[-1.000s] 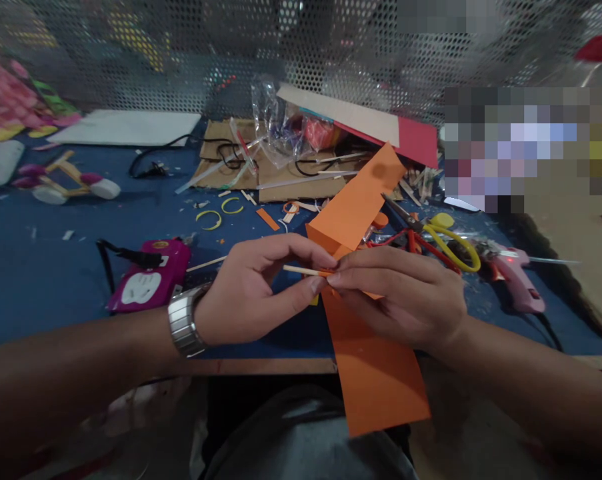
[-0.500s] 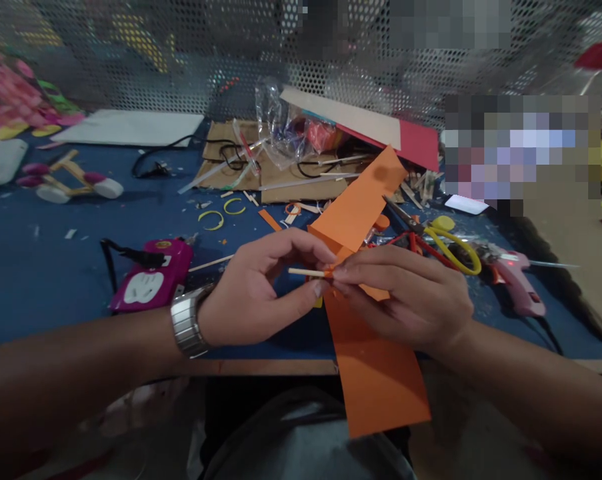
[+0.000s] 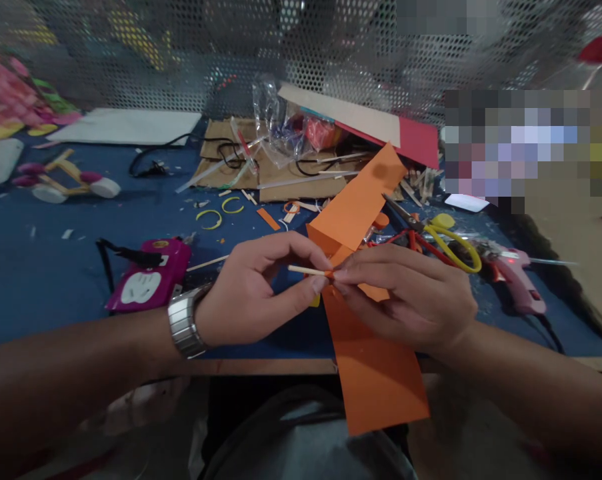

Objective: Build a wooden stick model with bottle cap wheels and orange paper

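A thin wooden stick (image 3: 305, 270) points left from between my two hands, with a small bit of orange paper at its right end. My left hand (image 3: 261, 287), with a metal watch on its wrist, pinches that orange-wrapped end between thumb and index finger. From the other side, the fingertips of my right hand (image 3: 405, 293) close on the same end. Beneath my right hand lies a long, folded orange paper (image 3: 381, 373); its lower part hangs over the table's front edge. Scissors with yellow handles (image 3: 451, 247) rest just beyond my right hand.
On the blue table (image 3: 81, 227), a magenta power strip (image 3: 155, 273) sits at left, near a small wooden-stick model with white wheels (image 3: 65, 180). A pink glue gun (image 3: 521, 280) stands at right. Cardboard (image 3: 225, 167), plastic bags and paper scraps lie behind.
Both hands keep hold of the stick's orange end in nearly the same place. The fingertips have shifted slightly around it.
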A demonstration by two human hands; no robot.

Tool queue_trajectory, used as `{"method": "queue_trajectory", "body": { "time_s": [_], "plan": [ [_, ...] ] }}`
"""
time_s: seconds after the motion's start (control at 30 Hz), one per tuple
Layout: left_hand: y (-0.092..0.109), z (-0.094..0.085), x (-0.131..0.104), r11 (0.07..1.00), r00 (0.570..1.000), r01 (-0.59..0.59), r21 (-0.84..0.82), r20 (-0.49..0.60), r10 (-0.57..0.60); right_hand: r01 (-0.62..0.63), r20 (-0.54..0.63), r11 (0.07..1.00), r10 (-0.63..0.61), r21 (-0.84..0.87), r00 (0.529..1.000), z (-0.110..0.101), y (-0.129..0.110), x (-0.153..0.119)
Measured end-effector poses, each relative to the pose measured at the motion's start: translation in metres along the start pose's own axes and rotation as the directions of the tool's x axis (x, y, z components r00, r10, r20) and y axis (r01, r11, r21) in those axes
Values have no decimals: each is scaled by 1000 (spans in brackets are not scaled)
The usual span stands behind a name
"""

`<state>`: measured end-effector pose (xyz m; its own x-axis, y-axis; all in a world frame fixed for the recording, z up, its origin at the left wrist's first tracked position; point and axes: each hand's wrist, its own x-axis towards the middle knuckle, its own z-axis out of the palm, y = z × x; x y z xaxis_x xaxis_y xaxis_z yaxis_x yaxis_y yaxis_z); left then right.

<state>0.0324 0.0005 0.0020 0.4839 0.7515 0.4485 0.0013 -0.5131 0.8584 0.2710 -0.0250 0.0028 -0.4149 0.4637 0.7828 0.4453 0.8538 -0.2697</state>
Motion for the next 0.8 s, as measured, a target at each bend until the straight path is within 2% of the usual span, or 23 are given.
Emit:
{"method": "queue_trajectory", "body": {
  "time_s": [0.8],
  "plan": [
    [-2, 0, 0, 1000, 1000, -5, -4, 7, 5, 41, -3, 996, -41, -74, 999, 1, 1, -2]
  ]
}}
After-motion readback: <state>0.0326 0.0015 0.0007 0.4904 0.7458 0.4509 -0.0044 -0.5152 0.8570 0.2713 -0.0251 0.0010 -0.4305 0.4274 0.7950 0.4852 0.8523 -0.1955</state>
